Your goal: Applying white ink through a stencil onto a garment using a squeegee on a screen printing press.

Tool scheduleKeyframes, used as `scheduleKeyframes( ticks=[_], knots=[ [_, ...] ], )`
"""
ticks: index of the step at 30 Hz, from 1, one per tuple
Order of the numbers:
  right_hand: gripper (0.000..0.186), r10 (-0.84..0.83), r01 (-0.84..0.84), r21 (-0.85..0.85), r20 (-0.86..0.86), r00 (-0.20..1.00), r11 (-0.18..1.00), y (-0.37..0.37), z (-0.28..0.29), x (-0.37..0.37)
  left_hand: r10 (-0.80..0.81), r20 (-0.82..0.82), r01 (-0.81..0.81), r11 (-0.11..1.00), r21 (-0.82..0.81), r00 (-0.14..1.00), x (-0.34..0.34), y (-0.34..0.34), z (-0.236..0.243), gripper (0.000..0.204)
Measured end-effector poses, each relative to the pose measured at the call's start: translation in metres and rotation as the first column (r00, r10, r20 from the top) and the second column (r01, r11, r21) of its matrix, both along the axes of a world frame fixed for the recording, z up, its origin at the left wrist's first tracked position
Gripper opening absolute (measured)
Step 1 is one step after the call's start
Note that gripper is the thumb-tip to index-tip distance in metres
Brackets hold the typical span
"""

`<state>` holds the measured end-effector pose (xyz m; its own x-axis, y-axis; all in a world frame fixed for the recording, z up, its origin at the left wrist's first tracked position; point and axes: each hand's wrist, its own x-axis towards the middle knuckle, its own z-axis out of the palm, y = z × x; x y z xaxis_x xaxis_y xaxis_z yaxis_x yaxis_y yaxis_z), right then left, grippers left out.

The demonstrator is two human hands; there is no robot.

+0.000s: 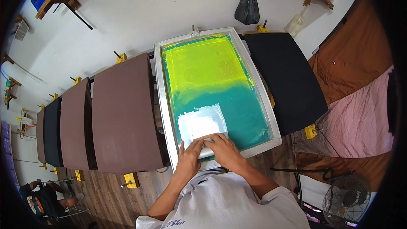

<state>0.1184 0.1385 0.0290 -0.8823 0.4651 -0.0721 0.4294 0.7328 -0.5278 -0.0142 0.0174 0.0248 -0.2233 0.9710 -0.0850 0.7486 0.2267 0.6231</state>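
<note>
A screen-printing frame (266, 101) with a pale metal rim lies in front of me. Its mesh is yellow-green at the far end and teal (243, 116) nearer to me. A patch of white ink (204, 119) spreads over the near left part of the mesh. My left hand (189, 157) and my right hand (224, 152) meet at the near edge of this patch. Their fingers close over a squeegee (207, 137), of which only a thin wooden strip shows between them; the rest is mostly hidden under the hands.
Brown-covered printing boards (123, 114) stand in a row to the left, a black board (286, 80) to the right. Yellow clamps (131, 180) jut from the ends. Brown and pink cloths (345, 118) hang at right, above a fan (347, 199). A person (40, 199) sits at lower left.
</note>
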Motion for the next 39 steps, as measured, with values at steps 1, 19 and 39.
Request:
scheduleKeyframes(
  ticks=[1,19,39],
  knots=[
    [0.044,0.012,-0.012,-0.024,0.009,1.000,1.000,0.002,0.003,0.000,0.000,0.001,0.000,1.000,-0.002,1.000,0.000,0.001,0.001,0.078],
    [0.053,0.023,-0.024,0.023,0.025,0.999,0.999,0.000,-0.002,0.007,0.016,-0.018,-0.016,1.000,-0.016,1.000,0.009,-0.004,0.000,0.071],
    [0.061,-0.035,0.033,0.061,0.045,0.998,0.998,-0.014,-0.002,0.002,0.048,0.001,-0.048,0.996,0.071,0.999,0.006,-0.012,-0.014,0.069]
  ],
)
